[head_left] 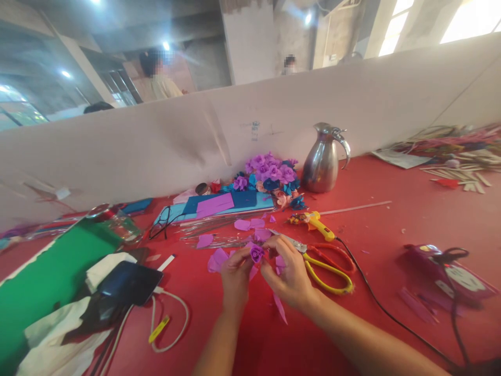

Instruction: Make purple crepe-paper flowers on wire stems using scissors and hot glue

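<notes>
A small purple foam rose [257, 254] sits between my two hands over the red table [391, 235]. My left hand [236, 272] pinches it from the left, fingers closed around its base. My right hand [287, 271] is closed on it from the right, with a purple petal piece [280, 308] hanging below the fingers. Loose purple petals [250, 225] lie just beyond my hands, and yellow-handled scissors [326, 269] lie to the right of my right hand.
A yellow glue gun [317, 223] with a black cord, a steel jug [323, 159], a heap of finished purple and blue flowers [272, 175], foam sheets [219, 204], a phone [129, 283] with cable, green sheet [50, 271] at left. People stand beyond the white partition [156, 141].
</notes>
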A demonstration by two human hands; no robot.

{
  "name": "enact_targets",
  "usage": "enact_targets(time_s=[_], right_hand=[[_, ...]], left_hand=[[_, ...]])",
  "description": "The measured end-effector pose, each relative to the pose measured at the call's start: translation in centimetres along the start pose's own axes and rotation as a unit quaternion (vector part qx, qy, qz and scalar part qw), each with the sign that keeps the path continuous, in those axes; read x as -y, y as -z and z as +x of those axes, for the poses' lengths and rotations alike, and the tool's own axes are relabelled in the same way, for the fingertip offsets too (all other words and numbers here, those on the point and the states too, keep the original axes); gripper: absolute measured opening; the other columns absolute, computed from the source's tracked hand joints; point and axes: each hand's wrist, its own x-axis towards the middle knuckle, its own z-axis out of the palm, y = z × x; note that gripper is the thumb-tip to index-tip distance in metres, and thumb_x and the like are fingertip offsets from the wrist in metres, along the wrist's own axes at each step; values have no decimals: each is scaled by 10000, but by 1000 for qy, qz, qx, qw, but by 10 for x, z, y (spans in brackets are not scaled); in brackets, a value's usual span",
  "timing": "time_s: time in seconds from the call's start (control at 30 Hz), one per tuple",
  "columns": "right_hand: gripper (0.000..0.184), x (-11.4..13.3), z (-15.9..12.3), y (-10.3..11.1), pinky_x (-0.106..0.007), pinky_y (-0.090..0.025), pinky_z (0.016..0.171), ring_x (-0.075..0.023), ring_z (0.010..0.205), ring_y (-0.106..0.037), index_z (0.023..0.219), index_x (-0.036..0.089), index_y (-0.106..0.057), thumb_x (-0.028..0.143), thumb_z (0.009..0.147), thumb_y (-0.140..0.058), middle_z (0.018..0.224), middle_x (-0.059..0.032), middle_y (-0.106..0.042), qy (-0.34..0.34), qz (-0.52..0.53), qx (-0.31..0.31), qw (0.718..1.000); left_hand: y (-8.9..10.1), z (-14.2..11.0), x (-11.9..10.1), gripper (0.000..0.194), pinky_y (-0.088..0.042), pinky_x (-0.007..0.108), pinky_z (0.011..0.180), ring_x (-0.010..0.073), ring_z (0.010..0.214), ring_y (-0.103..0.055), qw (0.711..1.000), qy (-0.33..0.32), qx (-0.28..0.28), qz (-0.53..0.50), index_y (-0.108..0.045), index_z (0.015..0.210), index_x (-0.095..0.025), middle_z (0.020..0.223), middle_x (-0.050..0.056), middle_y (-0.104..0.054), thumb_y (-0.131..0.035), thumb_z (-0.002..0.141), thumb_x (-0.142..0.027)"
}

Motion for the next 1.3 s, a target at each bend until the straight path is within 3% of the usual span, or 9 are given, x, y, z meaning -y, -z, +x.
enact_targets(time_s=[0.4, 0.63, 0.8, 0.93, 1.17, 1.3], right_hand=[[159, 0, 2, -1, -255, -430, 623, -141, 658, -530, 810, 205, -564, 79, 732, -506, 727, 5, -585, -47, 19, 4, 999], [98, -2, 3, 0, -258, -424, 610, -137, 629, -520, 769, 196, -559, 125, 749, -495, 690, 9, -572, -98, 28, -2, 995], [85, -8, 4, -5, -261, -426, 602, -130, 614, -517, 834, 186, -585, 182, 755, -555, 743, 1, -580, -121, 25, 17, 992], [82, -13, 6, -6, -263, -414, 579, -145, 626, -524, 772, 175, -615, 248, 779, -579, 708, -7, -569, -150, 17, 27, 988], [203, -28, 6, -7, -289, -480, 674, -174, 730, -599, 809, 164, -655, 341, 819, -555, 775, -39, -637, -207, 124, 62, 968], [170, -25, 9, -4, -295, -494, 670, -171, 716, -596, 885, 168, -641, 298, 813, -558, 787, -39, -633, -182, 88, 48, 978]], left_hand=[[-2, 0, -2, 147, -476, 362, 833, 219, 839, -629, 1000, 18, 8, -11, -767, 791, -228, 833, 36, -730, -733, 663, -291], [-4, 2, -2, 115, -463, 262, 670, 133, 629, -567, 998, 36, -47, -32, -738, 681, -183, 637, 4, -674, -769, 606, -264], [-6, 1, -4, 155, -410, 223, 538, 99, 535, -501, 998, 55, -22, -16, -735, 702, -164, 608, 2, -641, -752, 617, -293], [-8, -2, -9, 173, -360, 209, 492, 78, 483, -434, 998, 54, -6, 30, -742, 722, -165, 531, -27, -564, -735, 647, -321], [-8, -2, -18, 212, -296, 198, 494, 58, 501, -382, 991, 114, 66, -29, -737, 765, -150, 551, -29, -523, -751, 653, -329], [-7, 2, -10, 211, -336, 201, 527, 62, 520, -421, 992, 103, 32, -61, -677, 662, -147, 570, -32, -533, -776, 612, -326]])
